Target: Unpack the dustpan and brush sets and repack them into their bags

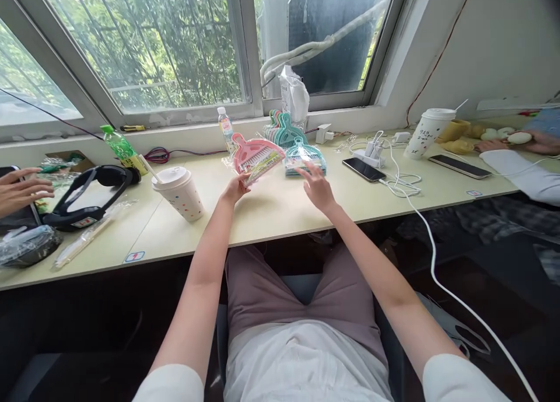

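Note:
My left hand (237,189) is closed around the lower edge of a pink mini dustpan and brush set (254,154) with clear wrap and a printed card, holding it tilted over the table. My right hand (317,186) has its fingers apart and holds nothing that I can see. Its fingertips overlap the front of a teal mini dustpan and brush set (312,157) in clear wrap; whether they touch it I cannot tell. Behind stand several more dustpans (286,130) in teal and pink, nested in a row.
A lidded paper cup (179,195) stands left, near a green-capped bottle (120,145) and a black headset (83,198). A phone (363,170) and a charger with white cables (371,154) lie right. Other people's hands (24,189) show at both sides.

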The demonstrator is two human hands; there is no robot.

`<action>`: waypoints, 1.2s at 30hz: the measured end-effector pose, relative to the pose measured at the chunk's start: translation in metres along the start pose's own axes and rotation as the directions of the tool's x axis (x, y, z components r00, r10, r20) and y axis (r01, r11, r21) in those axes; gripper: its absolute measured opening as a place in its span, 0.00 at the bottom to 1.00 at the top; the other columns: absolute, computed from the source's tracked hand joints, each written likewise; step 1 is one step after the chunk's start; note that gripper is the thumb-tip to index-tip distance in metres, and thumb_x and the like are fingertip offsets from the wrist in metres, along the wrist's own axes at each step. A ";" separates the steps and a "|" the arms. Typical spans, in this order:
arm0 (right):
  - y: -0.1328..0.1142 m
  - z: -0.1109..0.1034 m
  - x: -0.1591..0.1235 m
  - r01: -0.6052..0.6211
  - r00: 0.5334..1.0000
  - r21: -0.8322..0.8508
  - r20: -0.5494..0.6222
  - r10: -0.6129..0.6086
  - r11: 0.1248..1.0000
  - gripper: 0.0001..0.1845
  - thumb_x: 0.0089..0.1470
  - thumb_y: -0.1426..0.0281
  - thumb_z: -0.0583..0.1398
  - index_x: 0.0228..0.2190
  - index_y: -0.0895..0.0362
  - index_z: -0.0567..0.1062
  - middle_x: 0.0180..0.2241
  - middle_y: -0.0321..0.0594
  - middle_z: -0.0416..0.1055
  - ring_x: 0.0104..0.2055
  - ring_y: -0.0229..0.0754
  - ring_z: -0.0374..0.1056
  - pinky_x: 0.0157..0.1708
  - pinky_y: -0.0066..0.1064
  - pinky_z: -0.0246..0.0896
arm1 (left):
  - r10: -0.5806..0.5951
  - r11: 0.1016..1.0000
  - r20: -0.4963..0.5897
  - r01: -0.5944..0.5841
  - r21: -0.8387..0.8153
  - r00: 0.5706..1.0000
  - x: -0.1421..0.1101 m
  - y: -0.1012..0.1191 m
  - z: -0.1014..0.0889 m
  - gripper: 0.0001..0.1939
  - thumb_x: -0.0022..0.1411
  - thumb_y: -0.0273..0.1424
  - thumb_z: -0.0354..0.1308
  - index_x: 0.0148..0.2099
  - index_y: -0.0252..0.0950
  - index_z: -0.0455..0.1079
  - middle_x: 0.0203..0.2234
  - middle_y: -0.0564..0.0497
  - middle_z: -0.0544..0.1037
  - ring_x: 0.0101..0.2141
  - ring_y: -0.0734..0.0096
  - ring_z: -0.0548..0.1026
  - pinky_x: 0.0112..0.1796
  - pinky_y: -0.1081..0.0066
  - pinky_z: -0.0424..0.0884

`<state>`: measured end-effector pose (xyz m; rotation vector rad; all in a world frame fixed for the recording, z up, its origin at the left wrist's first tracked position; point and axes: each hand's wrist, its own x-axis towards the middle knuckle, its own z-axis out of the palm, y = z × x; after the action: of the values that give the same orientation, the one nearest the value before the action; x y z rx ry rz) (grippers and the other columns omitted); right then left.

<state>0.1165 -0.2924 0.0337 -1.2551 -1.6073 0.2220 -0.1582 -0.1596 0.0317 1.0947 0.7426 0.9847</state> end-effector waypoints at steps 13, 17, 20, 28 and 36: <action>0.035 -0.015 -0.006 0.477 0.879 -0.505 0.282 -0.385 0.719 0.24 0.65 0.75 0.56 0.60 0.48 0.74 0.62 0.40 0.71 0.66 0.55 0.63 0.57 0.51 0.72 | -0.295 0.947 0.074 0.282 0.153 0.952 -0.022 -0.008 0.027 0.15 0.57 0.24 0.60 0.47 0.27 0.77 0.29 0.45 0.82 0.27 0.68 0.80 0.32 0.72 0.78; 0.033 -0.014 -0.009 0.531 0.846 -0.506 0.360 -0.393 0.680 0.23 0.66 0.67 0.58 0.61 0.50 0.73 0.64 0.44 0.68 0.68 0.57 0.59 0.59 0.52 0.69 | -0.270 0.959 0.172 0.248 0.137 0.948 -0.022 -0.008 0.023 0.23 0.57 0.25 0.60 0.56 0.28 0.74 0.38 0.43 0.84 0.38 0.62 0.83 0.41 0.67 0.80; 0.033 -0.012 -0.009 0.545 0.836 -0.492 0.376 -0.399 0.679 0.23 0.68 0.67 0.56 0.62 0.51 0.72 0.66 0.45 0.65 0.69 0.57 0.56 0.63 0.53 0.64 | -0.238 0.963 0.130 0.217 0.159 0.963 -0.020 -0.009 0.022 0.23 0.57 0.25 0.60 0.56 0.27 0.74 0.38 0.43 0.85 0.38 0.63 0.83 0.43 0.67 0.80; 0.043 -0.008 -0.004 0.382 0.924 -0.346 0.172 -0.342 0.857 0.23 0.71 0.65 0.47 0.55 0.47 0.78 0.60 0.40 0.72 0.66 0.52 0.62 0.63 0.54 0.64 | -0.299 0.926 0.345 0.182 0.332 0.890 -0.019 -0.010 0.026 0.21 0.64 0.29 0.57 0.56 0.23 0.73 0.41 0.35 0.84 0.42 0.57 0.84 0.52 0.61 0.77; 0.046 -0.006 0.001 0.211 0.970 -0.223 -0.069 -0.232 0.952 0.23 0.70 0.58 0.49 0.58 0.44 0.76 0.63 0.40 0.66 0.67 0.55 0.61 0.62 0.58 0.67 | -0.273 0.912 0.361 0.121 0.392 0.892 -0.016 -0.021 0.042 0.21 0.66 0.30 0.61 0.58 0.25 0.70 0.34 0.37 0.84 0.37 0.59 0.84 0.53 0.57 0.76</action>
<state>0.1496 -0.2738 0.0062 -1.2133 -1.7078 -0.1542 -0.1221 -0.1927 0.0245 1.4559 0.6852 0.4201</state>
